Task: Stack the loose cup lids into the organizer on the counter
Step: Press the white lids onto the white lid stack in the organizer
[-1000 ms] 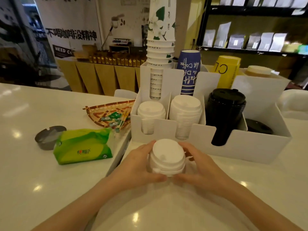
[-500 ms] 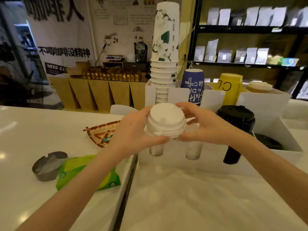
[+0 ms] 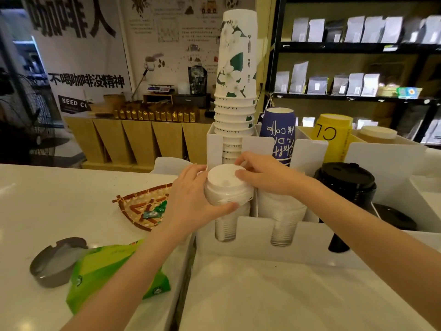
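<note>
**Both hands seat a short lid stack in the organizer's front-left slot**

The left hand (image 3: 191, 201) and right hand (image 3: 265, 175) have their fingers clamped around one short stack of white lids (image 3: 226, 187), resting atop the lids in the front-left slot of the white organizer (image 3: 262, 242) at the worktop's (image 3: 286, 295) far edge. Three lid stacks fill the front row: two white, one black (image 3: 346, 185). Three cup stacks stand behind.
</note>
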The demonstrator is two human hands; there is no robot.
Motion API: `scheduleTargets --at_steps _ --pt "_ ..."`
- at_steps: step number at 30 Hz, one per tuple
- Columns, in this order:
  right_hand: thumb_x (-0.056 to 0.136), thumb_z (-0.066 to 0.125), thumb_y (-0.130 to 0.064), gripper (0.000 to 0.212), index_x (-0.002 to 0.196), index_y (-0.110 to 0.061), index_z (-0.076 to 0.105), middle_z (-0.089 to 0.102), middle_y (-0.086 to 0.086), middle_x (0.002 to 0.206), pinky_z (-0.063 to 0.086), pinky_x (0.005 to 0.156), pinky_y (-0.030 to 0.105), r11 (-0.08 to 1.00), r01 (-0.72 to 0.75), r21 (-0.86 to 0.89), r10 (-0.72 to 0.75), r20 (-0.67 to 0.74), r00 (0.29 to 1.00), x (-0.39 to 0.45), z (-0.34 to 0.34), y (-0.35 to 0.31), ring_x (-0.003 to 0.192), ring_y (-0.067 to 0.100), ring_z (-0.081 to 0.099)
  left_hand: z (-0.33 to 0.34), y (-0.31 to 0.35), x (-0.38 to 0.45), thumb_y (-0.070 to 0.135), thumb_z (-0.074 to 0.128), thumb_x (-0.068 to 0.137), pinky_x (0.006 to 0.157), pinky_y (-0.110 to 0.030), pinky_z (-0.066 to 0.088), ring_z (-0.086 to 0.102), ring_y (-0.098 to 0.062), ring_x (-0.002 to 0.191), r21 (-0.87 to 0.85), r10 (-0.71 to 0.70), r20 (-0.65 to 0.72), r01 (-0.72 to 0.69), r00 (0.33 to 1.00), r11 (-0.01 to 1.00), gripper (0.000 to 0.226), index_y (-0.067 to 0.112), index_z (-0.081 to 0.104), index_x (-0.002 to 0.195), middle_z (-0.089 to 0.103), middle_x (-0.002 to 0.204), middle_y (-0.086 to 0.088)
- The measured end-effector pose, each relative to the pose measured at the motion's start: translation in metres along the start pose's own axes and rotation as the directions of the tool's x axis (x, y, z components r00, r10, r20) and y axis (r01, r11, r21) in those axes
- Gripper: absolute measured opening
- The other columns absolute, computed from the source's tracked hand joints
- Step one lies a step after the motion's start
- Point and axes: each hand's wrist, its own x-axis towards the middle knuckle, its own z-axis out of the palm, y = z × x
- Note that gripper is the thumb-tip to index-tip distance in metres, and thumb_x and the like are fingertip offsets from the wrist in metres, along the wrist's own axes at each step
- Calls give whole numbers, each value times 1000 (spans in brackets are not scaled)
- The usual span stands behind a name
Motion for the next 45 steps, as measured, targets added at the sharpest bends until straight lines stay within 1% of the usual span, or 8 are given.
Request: scheduleTargets --at_steps 8,12,16,22,27,32,42,45 --pt "90 38 -23 37 126 -14 41 57 12 122 41 92 39 985 -20 -173 20 -3 1000 4 16 3 107 28 52 8 1 -9 73 53 57 110 -35 21 24 -18 134 61 9 9 -10 1000 998 95 18 37 132 38 143 -2" --pt "92 29 -21 32 119 -8 41 64 17 110 37 90 39 922 33 -385 -44 -21 999 3 25 5 100 34 56 14 -1 -11 73 50 59 112 -36 19 21 -19 136 41 -1 19 0 1000 999 98 17 29 136 31 148 -3" --pt "94 27 -22 34 121 -8 41 63 17 111 34 90 37 910 65 -410 -86 -32 996 3 25 7 100 34 56 16 -2 -13 69 53 62 112 -36 17 17 -20 137 -3 -9 38 9 999 1000 99 20 18 139 24 150 -3" --pt "94 28 -26 36 120 -9 45 60 13 117 37 93 41 918 71 -390 -98 -50 994 1 25 4 104 31 54 11 -3 -11 65 58 63 106 -37 27 28 -17 128 -22 49 12 -49 999 999 79 24 41 129 38 139 0" --pt "94 26 -33 39 118 -11 48 59 11 118 35 96 42 860 82 -503 -136 -70 988 -2 26 5 109 28 51 6 -9 -8 65 55 62 107 -35 24 25 -11 128 -80 73 88 -66 993 995 81 27 39 131 39 139 6" --pt "93 25 -38 43 115 -11 51 62 9 116 34 94 42 827 55 -559 -154 -131 979 -4 27 6 109 27 51 1 -12 -6 58 64 65 112 -41 22 24 -10 132 -144 66 168 -41 984 989 79 31 34 133 35 145 9" --pt "94 24 -36 43 107 -10 55 63 11 110 36 90 42 781 46 -623 -160 -128 979 -2 34 5 101 27 52 -1 -12 -5 63 54 70 114 -39 12 11 -12 140 58 74 277 -93 958 994 86 28 18 140 20 153 8" --pt "94 22 -34 42 107 -10 54 61 11 112 35 89 41 751 35 -659 -169 -142 975 -2 38 5 102 28 51 1 -9 -6 63 52 71 115 -38 11 8 -12 141 110 65 274 -98 960 989 87 27 13 141 16 154 8"
